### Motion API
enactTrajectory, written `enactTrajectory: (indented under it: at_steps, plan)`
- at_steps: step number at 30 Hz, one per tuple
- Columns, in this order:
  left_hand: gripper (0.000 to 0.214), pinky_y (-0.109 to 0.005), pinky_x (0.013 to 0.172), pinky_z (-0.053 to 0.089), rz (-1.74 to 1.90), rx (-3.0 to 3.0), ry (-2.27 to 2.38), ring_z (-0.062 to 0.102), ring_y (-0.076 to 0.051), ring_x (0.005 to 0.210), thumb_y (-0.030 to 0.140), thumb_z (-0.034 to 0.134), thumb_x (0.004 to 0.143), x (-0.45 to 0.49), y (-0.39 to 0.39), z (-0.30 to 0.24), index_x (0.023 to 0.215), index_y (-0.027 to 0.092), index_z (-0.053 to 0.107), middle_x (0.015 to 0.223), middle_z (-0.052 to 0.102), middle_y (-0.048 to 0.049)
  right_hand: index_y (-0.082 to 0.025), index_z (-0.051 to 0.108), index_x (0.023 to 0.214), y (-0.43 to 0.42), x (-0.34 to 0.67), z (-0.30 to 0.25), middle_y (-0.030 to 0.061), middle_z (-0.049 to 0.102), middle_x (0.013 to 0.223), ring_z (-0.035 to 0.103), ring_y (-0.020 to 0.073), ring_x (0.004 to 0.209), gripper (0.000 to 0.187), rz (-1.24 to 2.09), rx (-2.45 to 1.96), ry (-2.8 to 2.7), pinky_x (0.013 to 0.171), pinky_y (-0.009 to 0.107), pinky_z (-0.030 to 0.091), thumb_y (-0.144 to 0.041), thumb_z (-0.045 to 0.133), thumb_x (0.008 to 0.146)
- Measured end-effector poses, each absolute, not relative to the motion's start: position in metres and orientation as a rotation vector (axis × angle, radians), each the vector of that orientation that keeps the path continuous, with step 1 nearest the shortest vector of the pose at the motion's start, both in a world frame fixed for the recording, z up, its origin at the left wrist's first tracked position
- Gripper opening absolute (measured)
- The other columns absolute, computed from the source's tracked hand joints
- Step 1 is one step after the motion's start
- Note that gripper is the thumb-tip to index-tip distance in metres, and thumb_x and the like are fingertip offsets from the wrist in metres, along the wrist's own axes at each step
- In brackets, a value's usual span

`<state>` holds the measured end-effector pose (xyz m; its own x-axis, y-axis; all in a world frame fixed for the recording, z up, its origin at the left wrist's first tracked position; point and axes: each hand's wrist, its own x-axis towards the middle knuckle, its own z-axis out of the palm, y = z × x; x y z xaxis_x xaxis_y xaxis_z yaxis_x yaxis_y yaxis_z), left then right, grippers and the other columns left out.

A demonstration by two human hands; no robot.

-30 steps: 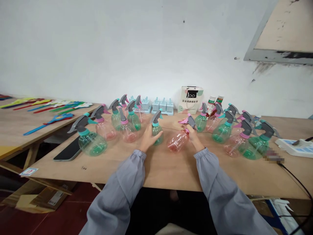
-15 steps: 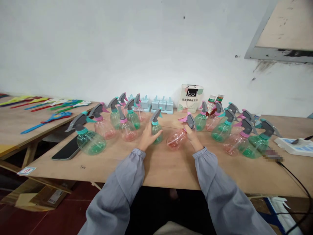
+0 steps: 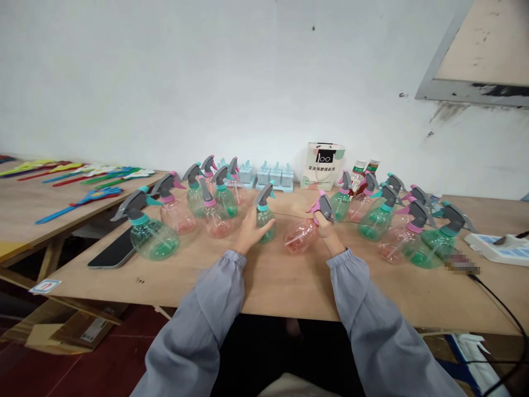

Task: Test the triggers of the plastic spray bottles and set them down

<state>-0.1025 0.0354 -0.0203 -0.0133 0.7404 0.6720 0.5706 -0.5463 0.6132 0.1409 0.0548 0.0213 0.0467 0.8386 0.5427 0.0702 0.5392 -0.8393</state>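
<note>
Step in hand: the right hand (image 3: 329,229) is clamped on the neck of a clear pink plastic spray bottle (image 3: 298,238), tilted with its base on the plywood table (image 3: 285,286). The left hand (image 3: 249,234) loosely cups an upright green spray bottle with a grey trigger (image 3: 264,218) just beside it. In my judgement, righting the pink bottle calls for a firm neck hold; the print on the white paper bag (image 3: 323,176) is too small to read.

green spray bottle (image 3: 264,219) upright, pink spray bottle (image 3: 299,236) tilted, nozzle raised
</note>
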Motion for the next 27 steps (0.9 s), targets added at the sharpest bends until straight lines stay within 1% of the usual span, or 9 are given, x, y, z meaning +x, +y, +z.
enactTrajectory:
  at_steps: [3, 5, 9, 13, 16, 18, 22, 24, 27]
  plan:
    - [0.06, -0.049, 0.115, 0.042, 1.599, 2.091, 1.402, 0.056, -0.032, 0.135, 0.045, 0.068, 0.088, -0.103, 0.036, -0.021, 0.14, 0.02, 0.05, 0.139, 0.061, -0.0146, -0.027, 0.059, 0.073, 0.05, 0.138, 0.026, 0.0008, 0.062, 0.075, 0.061, 0.0206, 0.081, 0.022, 0.714, -0.815, -1.436, 0.084, 0.037, 0.054, -0.048, 0.064, 0.072]
    - [0.061, -0.05, 0.114, 0.043, 1.586, 2.085, 1.412, 0.057, -0.033, 0.133, 0.045, 0.069, 0.088, -0.103, 0.036, -0.021, 0.14, 0.02, 0.05, 0.137, 0.062, -0.015, -0.027, 0.062, 0.078, 0.049, 0.138, 0.028, 0.0012, 0.064, 0.078, 0.06, 0.0209, 0.082, 0.021, 0.701, -0.822, -1.412, 0.084, 0.038, 0.054, -0.047, 0.063, 0.073]
    - [0.059, -0.048, 0.112, 0.045, 1.588, 2.086, 1.425, 0.059, -0.032, 0.13, 0.046, 0.07, 0.087, -0.103, 0.035, -0.02, 0.138, 0.021, 0.051, 0.135, 0.063, -0.0146, -0.026, 0.065, 0.085, 0.051, 0.161, 0.035, 0.0005, 0.065, 0.08, 0.058, 0.0194, 0.077, 0.021, 0.615, -0.863, -1.435, 0.075, 0.036, 0.052, -0.04, 0.068, 0.069]
    - [0.06, -0.048, 0.11, 0.046, 1.569, 2.091, 1.422, 0.06, -0.032, 0.129, 0.047, 0.069, 0.088, -0.102, 0.033, -0.018, 0.138, 0.021, 0.05, 0.135, 0.063, -0.0146, -0.022, 0.066, 0.075, 0.051, 0.206, 0.04, -0.002, 0.06, 0.069, 0.051, 0.0147, 0.065, 0.02, 0.446, -1.011, -1.464, 0.064, 0.031, 0.046, -0.04, 0.072, 0.067]
    - [0.063, -0.048, 0.112, 0.045, 1.558, 2.091, 1.425, 0.058, -0.032, 0.132, 0.047, 0.069, 0.089, -0.102, 0.032, -0.018, 0.143, 0.022, 0.047, 0.137, 0.062, -0.0147, -0.02, 0.066, 0.072, 0.053, 0.236, 0.037, -0.004, 0.054, 0.061, 0.049, 0.0135, 0.06, 0.025, 0.29, -1.175, -1.307, 0.061, 0.031, 0.044, -0.043, 0.074, 0.068]
    - [0.065, -0.049, 0.112, 0.044, 1.554, 2.095, 1.42, 0.057, -0.033, 0.133, 0.047, 0.069, 0.088, -0.102, 0.032, -0.018, 0.144, 0.022, 0.046, 0.138, 0.061, -0.0153, -0.019, 0.069, 0.076, 0.057, 0.248, 0.032, -0.0025, 0.058, 0.064, 0.053, 0.0149, 0.063, 0.029, 0.212, -1.204, -1.203, 0.065, 0.032, 0.047, -0.046, 0.075, 0.069]
    - [0.063, -0.049, 0.113, 0.043, 1.566, 2.09, 1.413, 0.056, -0.033, 0.134, 0.046, 0.069, 0.088, -0.102, 0.033, -0.018, 0.142, 0.021, 0.047, 0.139, 0.061, -0.0154, -0.017, 0.074, 0.091, 0.069, 0.259, 0.022, 0.0036, 0.071, 0.08, 0.062, 0.0197, 0.076, 0.041, 0.075, -1.169, -1.141, 0.081, 0.038, 0.052, -0.051, 0.079, 0.07]
    - [0.061, -0.049, 0.112, 0.044, 1.577, 2.084, 1.408, 0.057, -0.033, 0.134, 0.046, 0.069, 0.088, -0.102, 0.033, -0.019, 0.14, 0.021, 0.049, 0.139, 0.061, -0.015, -0.017, 0.073, 0.093, 0.076, 0.262, 0.018, 0.0055, 0.073, 0.086, 0.065, 0.0213, 0.08, 0.044, 0.038, -1.155, -1.139, 0.086, 0.041, 0.052, -0.054, 0.08, 0.069]
    - [0.062, -0.049, 0.113, 0.044, 1.589, 2.096, 1.395, 0.057, -0.033, 0.134, 0.045, 0.069, 0.088, -0.101, 0.034, -0.019, 0.14, 0.021, 0.048, 0.139, 0.061, -0.0156, -0.017, 0.07, 0.09, 0.084, 0.265, 0.014, 0.0065, 0.074, 0.088, 0.066, 0.022, 0.081, 0.046, 0.033, -1.146, -1.137, 0.088, 0.043, 0.053, -0.058, 0.079, 0.07]
